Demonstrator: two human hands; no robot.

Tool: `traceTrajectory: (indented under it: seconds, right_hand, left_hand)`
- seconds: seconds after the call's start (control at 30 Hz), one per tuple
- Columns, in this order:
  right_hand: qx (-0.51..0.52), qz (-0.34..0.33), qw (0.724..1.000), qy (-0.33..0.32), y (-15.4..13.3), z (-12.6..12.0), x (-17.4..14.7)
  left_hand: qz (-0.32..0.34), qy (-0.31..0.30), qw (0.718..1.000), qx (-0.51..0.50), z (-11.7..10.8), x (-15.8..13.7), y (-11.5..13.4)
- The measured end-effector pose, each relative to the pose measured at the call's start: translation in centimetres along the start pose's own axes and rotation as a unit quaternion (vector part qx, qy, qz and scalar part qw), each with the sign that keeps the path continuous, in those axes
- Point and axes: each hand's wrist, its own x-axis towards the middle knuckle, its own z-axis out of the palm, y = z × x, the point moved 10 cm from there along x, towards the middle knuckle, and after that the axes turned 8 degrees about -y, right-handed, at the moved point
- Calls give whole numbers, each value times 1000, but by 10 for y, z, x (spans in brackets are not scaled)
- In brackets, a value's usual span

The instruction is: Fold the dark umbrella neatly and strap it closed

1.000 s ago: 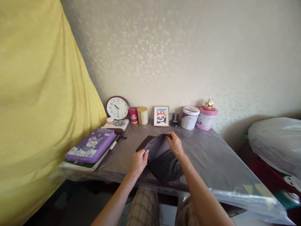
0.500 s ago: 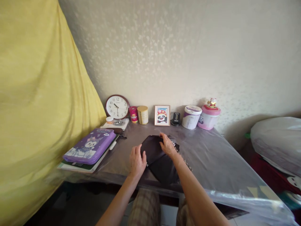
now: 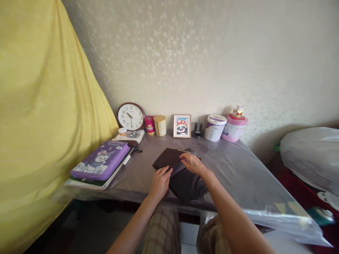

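A black piece of fabric [image 3: 169, 158] with a dark-and-light patterned trim along its far edge lies folded on the table in front of me. Its near part hangs loosely towards the table's front edge. My left hand [image 3: 161, 180] rests on the fabric's left side, open, fingers stretched out over it. On the right, my right hand [image 3: 192, 163] is closed at the upper part, thumb and fingers pinched together on the fabric near the trim. The wrist and forearm hide some of the fabric's right side.
Left on the table [image 3: 227, 176] lies a purple zip case [image 3: 102, 160] on books. Along the wall stand a clock [image 3: 131, 116], a pink can [image 3: 149, 125], a yellow tin [image 3: 160, 126], a picture frame [image 3: 182, 126], a black device [image 3: 197, 129] and two tubs [image 3: 215, 128]. A yellow curtain [image 3: 39, 123] hangs left.
The fabric now lies flatter, its patterned trim running along the far edge. My left hand has come down flat onto it; my right hand has shifted slightly right and closed near the trim.
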Motion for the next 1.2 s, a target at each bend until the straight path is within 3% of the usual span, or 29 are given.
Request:
traceTrajectory:
  seconds: [0.2, 0.43, 0.67, 0.93, 1.2]
  right_hand:
    - [-28, -72, 990, -115, -37, 2, -59]
    - [-126, -101, 974, -161, -60, 17, -102]
    - [-219, -100, 960, -142, -52, 29, -104]
    - [-252, -112, 951, -137, -55, 31, -102]
    - [-225, -70, 969, -79, -58, -3, -86]
  left_hand:
    - [-24, 14, 1000, -2, -1, 2, -7]
    - [-34, 18, 999, 19, 1, 2, -10]
    - [-37, 19, 999, 22, 3, 2, -11]
    - [-31, 28, 999, 28, 3, -1, -11]
    - [-38, 52, 998, 6, -2, -3, -14]
